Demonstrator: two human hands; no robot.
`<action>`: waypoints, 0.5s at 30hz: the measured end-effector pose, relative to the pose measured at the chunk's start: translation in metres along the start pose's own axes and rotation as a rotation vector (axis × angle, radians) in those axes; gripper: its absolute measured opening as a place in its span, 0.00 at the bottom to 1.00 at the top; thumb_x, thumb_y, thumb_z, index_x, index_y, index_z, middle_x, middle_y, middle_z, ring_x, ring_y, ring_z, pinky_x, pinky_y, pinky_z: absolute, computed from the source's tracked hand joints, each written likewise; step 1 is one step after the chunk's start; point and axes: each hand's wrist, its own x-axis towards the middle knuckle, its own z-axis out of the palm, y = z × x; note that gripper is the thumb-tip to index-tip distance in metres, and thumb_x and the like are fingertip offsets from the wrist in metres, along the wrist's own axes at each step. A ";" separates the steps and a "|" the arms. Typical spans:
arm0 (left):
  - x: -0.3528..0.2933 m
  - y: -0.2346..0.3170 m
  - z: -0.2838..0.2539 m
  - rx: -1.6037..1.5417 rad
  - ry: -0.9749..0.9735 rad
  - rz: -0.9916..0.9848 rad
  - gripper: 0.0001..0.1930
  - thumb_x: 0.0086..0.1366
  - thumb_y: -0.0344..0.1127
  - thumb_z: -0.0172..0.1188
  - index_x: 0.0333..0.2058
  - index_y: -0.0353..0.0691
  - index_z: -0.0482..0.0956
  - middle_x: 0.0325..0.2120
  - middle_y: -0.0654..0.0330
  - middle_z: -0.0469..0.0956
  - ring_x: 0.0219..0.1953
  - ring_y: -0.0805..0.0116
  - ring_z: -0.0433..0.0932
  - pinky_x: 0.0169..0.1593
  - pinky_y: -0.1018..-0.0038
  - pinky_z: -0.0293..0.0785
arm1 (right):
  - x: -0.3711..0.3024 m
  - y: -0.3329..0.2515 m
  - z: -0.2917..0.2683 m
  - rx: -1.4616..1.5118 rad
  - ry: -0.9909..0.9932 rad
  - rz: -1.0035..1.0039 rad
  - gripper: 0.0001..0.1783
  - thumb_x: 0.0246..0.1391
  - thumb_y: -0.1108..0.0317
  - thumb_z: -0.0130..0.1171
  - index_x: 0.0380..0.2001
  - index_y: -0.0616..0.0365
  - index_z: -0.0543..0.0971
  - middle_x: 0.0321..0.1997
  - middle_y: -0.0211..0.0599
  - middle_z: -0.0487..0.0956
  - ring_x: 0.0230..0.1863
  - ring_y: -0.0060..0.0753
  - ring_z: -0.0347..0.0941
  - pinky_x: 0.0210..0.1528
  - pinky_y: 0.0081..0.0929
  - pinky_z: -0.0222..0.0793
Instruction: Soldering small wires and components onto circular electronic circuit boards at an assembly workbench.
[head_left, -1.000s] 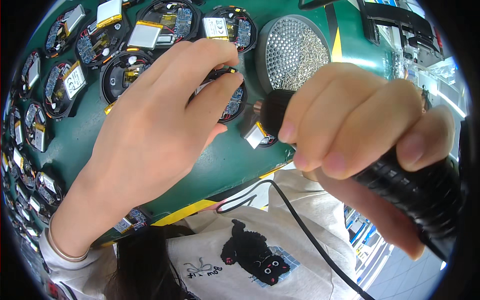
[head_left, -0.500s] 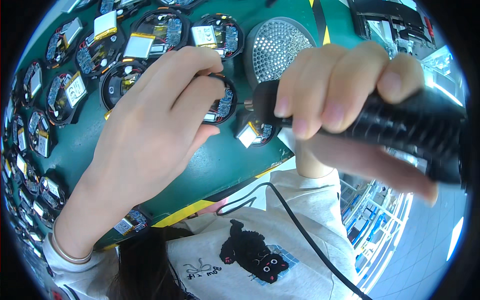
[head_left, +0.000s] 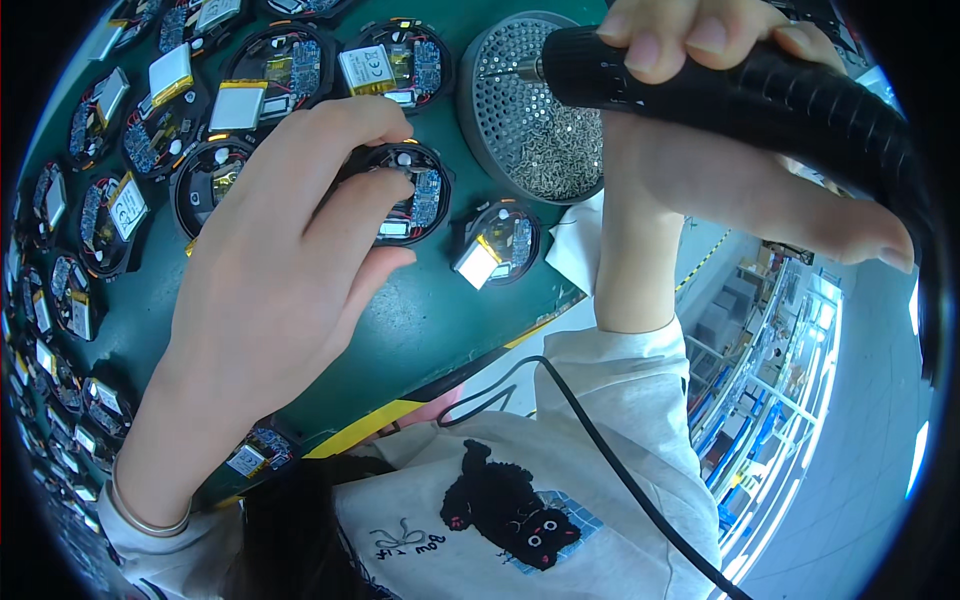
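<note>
My left hand (head_left: 270,240) grips the rim of a round black housing (head_left: 430,205), its thumb and fingers curled at the left side. A blue circuit board shows inside that housing, while the hand covers its left part. In my right hand (head_left: 720,130) is a black electric screwdriver (head_left: 690,85), held almost level with the fingers over the top and the thumb stretched along beneath. Its bit points left, over the perforated plate of a round grey screw dish (head_left: 480,125). Small silver screws (head_left: 560,155) are heaped in the dish's near right part. Whether a screw sits on the bit, I cannot tell.
A smaller round housing with a silver battery (head_left: 497,243) lies right of my left hand. Several similar housings (head_left: 275,65) crowd the green table (head_left: 440,330) at the far side and left. Yellow-black tape (head_left: 365,428) marks the near edge. A cable (head_left: 600,455) hangs across my lap.
The screwdriver has moved away from the housing, up and over the screw dish. My left hand stays on the housing; the view has shifted slightly.
</note>
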 end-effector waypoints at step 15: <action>-0.002 0.002 0.001 -0.015 -0.004 -0.015 0.20 0.43 0.27 0.70 0.38 0.34 0.77 0.48 0.54 0.73 0.46 0.54 0.74 0.48 0.66 0.74 | -0.004 -0.012 0.030 0.152 -0.079 0.109 0.55 0.39 0.18 0.52 0.54 0.59 0.69 0.40 0.36 0.73 0.31 0.32 0.73 0.34 0.35 0.71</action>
